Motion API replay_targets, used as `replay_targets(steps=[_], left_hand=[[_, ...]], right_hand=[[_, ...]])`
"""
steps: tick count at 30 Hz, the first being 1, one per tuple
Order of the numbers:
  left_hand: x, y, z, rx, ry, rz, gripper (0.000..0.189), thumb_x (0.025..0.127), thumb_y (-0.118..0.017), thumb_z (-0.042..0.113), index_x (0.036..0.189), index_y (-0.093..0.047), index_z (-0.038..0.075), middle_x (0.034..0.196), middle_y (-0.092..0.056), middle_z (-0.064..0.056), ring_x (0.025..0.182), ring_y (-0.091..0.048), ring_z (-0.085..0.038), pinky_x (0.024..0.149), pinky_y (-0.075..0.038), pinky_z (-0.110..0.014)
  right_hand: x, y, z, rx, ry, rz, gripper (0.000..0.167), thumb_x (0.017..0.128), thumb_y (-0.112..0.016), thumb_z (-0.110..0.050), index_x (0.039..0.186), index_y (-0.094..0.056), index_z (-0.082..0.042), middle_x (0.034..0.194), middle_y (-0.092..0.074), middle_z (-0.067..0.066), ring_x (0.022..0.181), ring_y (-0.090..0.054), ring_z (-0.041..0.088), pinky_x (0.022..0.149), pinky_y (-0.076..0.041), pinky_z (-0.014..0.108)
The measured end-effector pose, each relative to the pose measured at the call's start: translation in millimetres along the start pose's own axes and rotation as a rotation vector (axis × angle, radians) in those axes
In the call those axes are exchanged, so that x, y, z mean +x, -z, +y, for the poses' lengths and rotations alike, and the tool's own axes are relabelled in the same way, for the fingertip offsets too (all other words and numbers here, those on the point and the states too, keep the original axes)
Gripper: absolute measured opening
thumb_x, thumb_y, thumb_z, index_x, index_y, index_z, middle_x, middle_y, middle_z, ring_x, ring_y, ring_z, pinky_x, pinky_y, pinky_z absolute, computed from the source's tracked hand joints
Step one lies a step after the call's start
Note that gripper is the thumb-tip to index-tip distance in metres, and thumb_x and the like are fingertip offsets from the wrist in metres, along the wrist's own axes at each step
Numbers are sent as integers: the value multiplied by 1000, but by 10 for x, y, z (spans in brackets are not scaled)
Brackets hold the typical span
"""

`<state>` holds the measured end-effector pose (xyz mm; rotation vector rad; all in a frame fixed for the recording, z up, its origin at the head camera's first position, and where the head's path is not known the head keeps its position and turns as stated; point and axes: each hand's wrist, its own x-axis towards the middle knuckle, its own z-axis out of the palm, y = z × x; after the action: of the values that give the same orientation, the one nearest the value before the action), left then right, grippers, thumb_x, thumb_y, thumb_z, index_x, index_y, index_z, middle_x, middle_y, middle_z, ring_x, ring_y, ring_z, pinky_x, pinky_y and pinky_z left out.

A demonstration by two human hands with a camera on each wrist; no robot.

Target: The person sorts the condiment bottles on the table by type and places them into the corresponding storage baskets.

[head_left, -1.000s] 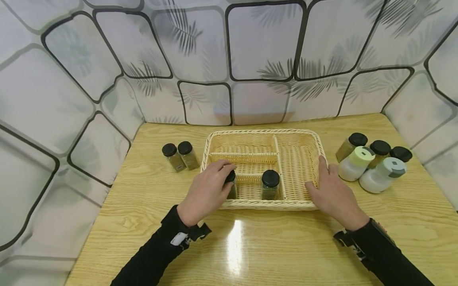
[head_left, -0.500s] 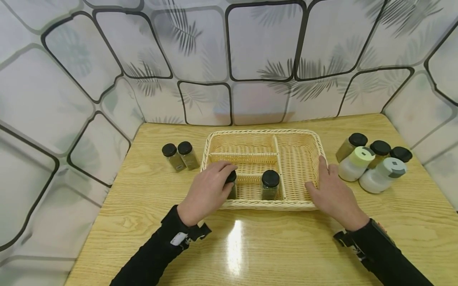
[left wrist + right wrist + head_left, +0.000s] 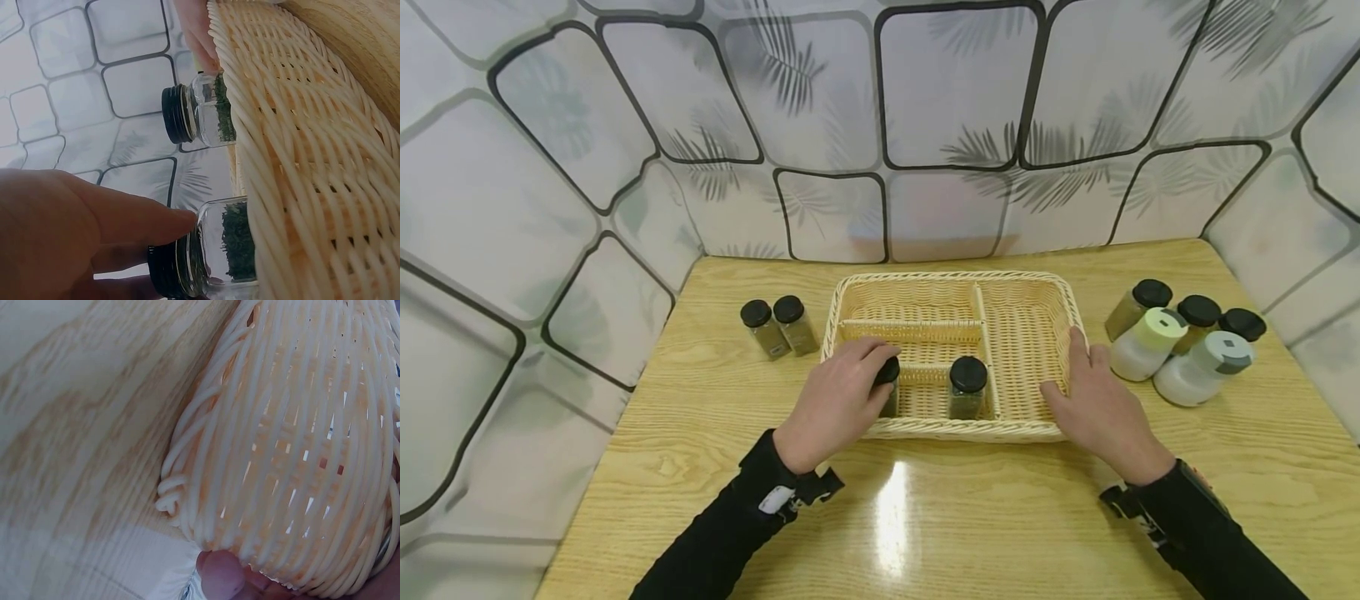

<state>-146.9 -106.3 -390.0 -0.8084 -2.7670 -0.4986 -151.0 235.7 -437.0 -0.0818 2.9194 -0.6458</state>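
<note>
A wicker basket (image 3: 962, 430) with several compartments sits on the table. In its front left compartment stands a black-capped glass spice jar (image 3: 890, 398) of dark green flakes. My left hand (image 3: 835, 404) pinches this jar by its cap, partly covering it in the head view; the left wrist view shows thumb and fingers around the black lid (image 3: 169, 269). To its right in the same compartment is a second similar jar (image 3: 967, 390). My right hand (image 3: 1097, 408) grips the basket's right wall, thumb on the inside, and its fingertips (image 3: 222, 575) show against the weave in the right wrist view.
Left of the basket, two black-capped jars (image 3: 778, 329) stand side by side on the wooden table (image 3: 715, 483). Several jars, including a yellow-green-capped bottle (image 3: 1142, 342) and a grey-capped one (image 3: 1202, 367), cluster close to the right hand. A patterned backdrop (image 3: 955, 92) rises behind.
</note>
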Motion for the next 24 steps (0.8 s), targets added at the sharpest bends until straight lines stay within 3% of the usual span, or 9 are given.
replay_targets(steps=[11, 24], left_hand=[[7, 42, -25, -21, 15, -42, 42, 90, -70, 9, 132, -64, 7, 128, -65, -10, 112, -65, -26, 83, -57, -37], [25, 68, -26, -5, 43, -42, 42, 87, -69, 7, 128, -67, 7, 122, -66, -11, 107, -66, -25, 74, -57, -33]], right_hand=[[5, -4, 1, 1, -3, 1, 87, 104, -43, -40, 159, 12, -3, 147, -20, 43, 65, -53, 28, 46, -37, 34], [8, -6, 11, 3, 5, 9, 86, 104, -42, -40, 160, 12, -3, 144, -22, 43, 63, -52, 27, 46, -37, 34]])
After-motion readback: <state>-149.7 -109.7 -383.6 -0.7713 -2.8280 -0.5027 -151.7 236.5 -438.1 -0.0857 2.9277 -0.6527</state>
